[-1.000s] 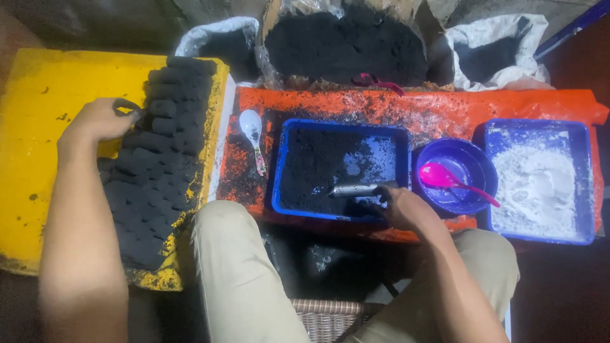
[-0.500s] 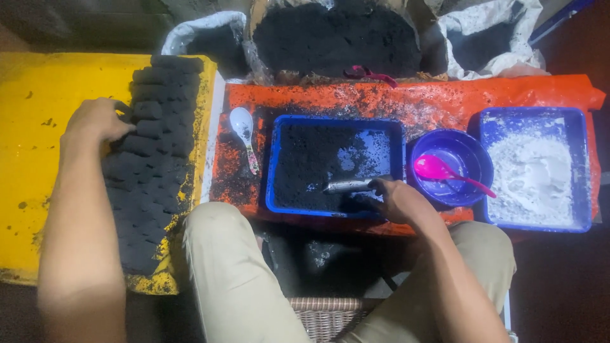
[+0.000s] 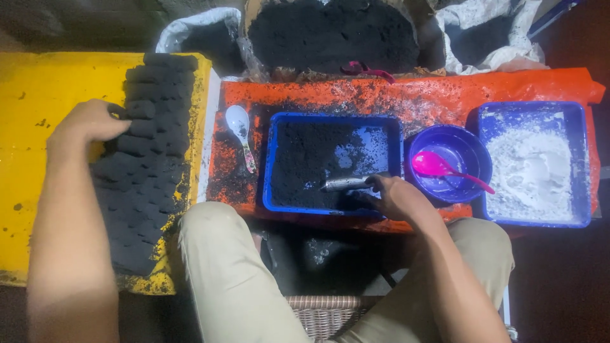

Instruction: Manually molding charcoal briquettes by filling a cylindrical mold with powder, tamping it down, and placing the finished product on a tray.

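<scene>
My left hand (image 3: 89, 124) rests curled against the left edge of a stack of black pressed briquettes (image 3: 143, 159) lying in rows on a yellow board (image 3: 38, 95); its fingertips touch one briquette. My right hand (image 3: 394, 197) is closed around a short metal tube (image 3: 343, 184) that lies in a blue tray (image 3: 330, 121) holding black powder. The tube points left over the powder.
A white spoon (image 3: 240, 124) lies on the orange sheet (image 3: 381, 92). A purple bowl (image 3: 451, 159) holds a pink spoon (image 3: 438, 166). Another blue tray (image 3: 572, 114) has white powder. Sacks of black powder (image 3: 330, 32) stand behind. My knees and a wicker seat (image 3: 324, 314) are below.
The view has shifted slightly. My left hand has slid a little down along the briquette stack. My right hand still holds the tube in the tray.
</scene>
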